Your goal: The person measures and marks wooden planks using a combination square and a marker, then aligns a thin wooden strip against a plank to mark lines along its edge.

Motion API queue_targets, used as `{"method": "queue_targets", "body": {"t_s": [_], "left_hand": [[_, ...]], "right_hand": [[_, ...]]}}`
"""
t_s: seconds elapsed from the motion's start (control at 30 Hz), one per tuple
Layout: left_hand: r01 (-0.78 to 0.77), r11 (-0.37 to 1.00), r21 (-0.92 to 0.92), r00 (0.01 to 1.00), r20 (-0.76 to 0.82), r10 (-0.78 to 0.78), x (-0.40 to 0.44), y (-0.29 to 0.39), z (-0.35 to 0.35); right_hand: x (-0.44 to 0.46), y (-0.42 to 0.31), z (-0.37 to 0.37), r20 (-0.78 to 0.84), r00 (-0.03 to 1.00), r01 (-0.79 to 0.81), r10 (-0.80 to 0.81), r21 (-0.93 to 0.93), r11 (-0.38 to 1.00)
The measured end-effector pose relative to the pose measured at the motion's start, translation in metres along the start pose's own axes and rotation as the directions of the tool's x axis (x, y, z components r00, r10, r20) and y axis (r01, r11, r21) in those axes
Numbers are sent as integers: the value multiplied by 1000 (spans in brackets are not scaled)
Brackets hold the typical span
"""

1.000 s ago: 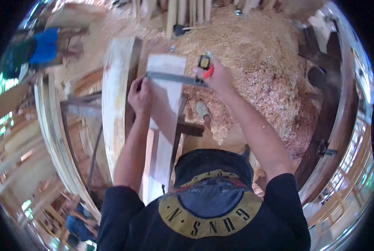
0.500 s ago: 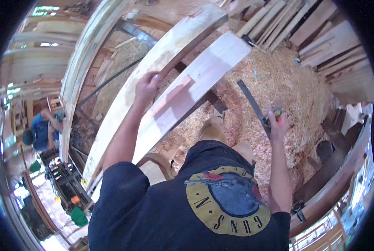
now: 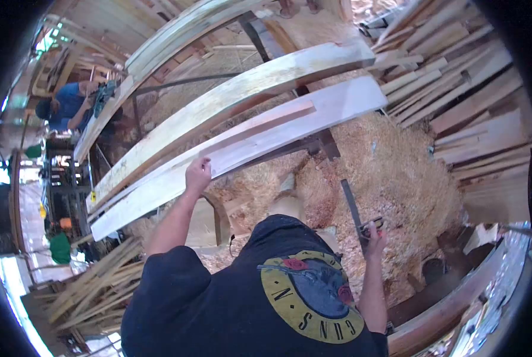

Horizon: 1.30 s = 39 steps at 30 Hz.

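Observation:
My right hand (image 3: 375,243) grips a square (image 3: 353,205) with a long, dark, straight blade; the blade points up and away over the wood shavings. My left hand (image 3: 199,174) is at the near edge of a pale, curved plank (image 3: 248,149), with its fingers curled together. Whether anything small is pinched in them I cannot make out. On the plank lies a narrow, reddish-brown strip (image 3: 278,117). Just beyond it runs a thicker curved beam (image 3: 236,89), parallel to the plank.
Deep wood shavings (image 3: 397,172) cover the floor. Stacked boards (image 3: 468,101) are at the right, and loose sticks (image 3: 99,291) at the lower left. Another curved beam (image 3: 177,38) is farther back. A person in blue (image 3: 69,107) works at its left end with a tool.
My view has turned, and the planks now lie flatter across it. My left hand has come from over the thick beam to the plank's near edge. The square is still in my right hand.

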<state>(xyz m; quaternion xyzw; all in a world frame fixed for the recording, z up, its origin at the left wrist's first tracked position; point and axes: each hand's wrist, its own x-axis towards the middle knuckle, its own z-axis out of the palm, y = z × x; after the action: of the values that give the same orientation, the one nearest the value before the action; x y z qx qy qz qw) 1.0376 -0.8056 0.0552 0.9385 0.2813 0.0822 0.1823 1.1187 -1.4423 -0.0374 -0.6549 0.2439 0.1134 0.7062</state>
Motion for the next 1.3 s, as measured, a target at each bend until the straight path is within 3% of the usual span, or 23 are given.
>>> {"method": "queue_targets", "body": {"t_s": [0.03,0.1,0.13,0.27,0.37,0.53,0.57,0.63,0.8,1.13,1.23,1.3], "left_hand": [[9,1000,7,1000,-22,-8,4,-6,-4],[22,1000,21,998,-54,-20,18,-20,-10],[20,1000,13,999,-42,-19,27,-29,-9],[-185,981,64,982,47,182,77,-37,-5],[-263,965,-16,911,325,253,108,-7,-18],[-256,956,-145,807,513,294,132,-11,-2],[-248,956,-158,794,532,294,134,-11,0],[-306,925,-227,811,446,378,137,-21,8],[-306,903,-303,873,288,392,155,-21,-5],[-271,890,-366,898,237,371,166,-30,11],[-131,901,-413,900,332,283,165,-19,-2],[-168,887,-430,914,270,304,160,-26,10]], "right_hand": [[-2,-2,9,12,1000,15,-14,-71,997],[-14,-15,41,76,996,-42,39,38,998],[-8,-1,49,113,994,7,-6,-16,1000],[-25,-22,141,254,967,-16,17,-8,1000],[-37,-25,212,288,957,-6,19,-44,999],[-36,8,283,330,942,135,-57,-216,967],[-39,11,291,328,945,91,-12,-226,970],[-49,9,314,312,949,35,42,-235,971],[-59,11,337,300,952,14,69,-265,964],[-70,2,358,328,942,20,74,-272,962],[-74,-2,368,297,950,-2,94,-295,955],[-73,5,364,291,945,-53,150,-314,948]]}}
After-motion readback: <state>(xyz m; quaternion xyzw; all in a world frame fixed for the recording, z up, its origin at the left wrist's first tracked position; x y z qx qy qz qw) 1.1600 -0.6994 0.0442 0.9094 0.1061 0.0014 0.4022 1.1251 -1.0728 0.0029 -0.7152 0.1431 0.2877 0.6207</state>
